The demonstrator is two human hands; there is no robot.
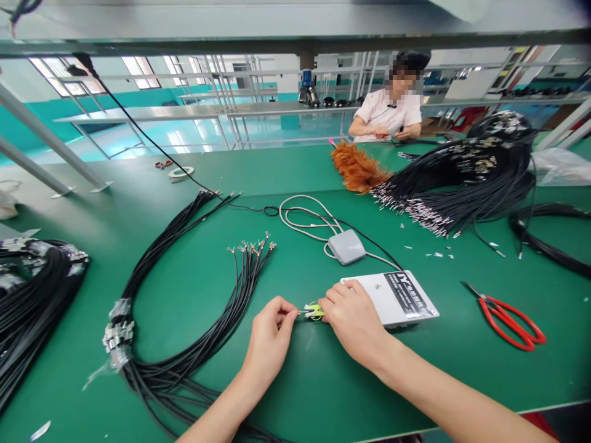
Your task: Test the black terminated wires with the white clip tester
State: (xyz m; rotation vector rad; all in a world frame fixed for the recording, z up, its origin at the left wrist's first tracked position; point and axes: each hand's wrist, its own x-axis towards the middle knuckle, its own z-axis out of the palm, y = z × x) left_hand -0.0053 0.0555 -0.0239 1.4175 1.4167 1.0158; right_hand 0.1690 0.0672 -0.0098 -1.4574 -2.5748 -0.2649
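My left hand (270,332) is closed in a pinch, with the thin tip of a wire (300,312) at its fingertips. Right beside it is a small yellow-green clip-like piece (316,311) with white parts. My right hand (353,317) is curled against that piece, its thumb largely hidden, and it covers the left end of a white box (410,301) with a black label. Left of my hands, a bundle of black cables (184,351) curves over the green table, its stripped ends (253,246) pointing away from me. A taped band (119,335) wraps the bundle.
Red-handled scissors (512,320) lie at right. A grey pedal-like box (346,247) with a looped cord sits behind the white box. Large cable piles (462,172) and a brown feather duster (357,166) lie farther back; more cables (41,295) are at left. A co-worker (390,111) sits opposite.
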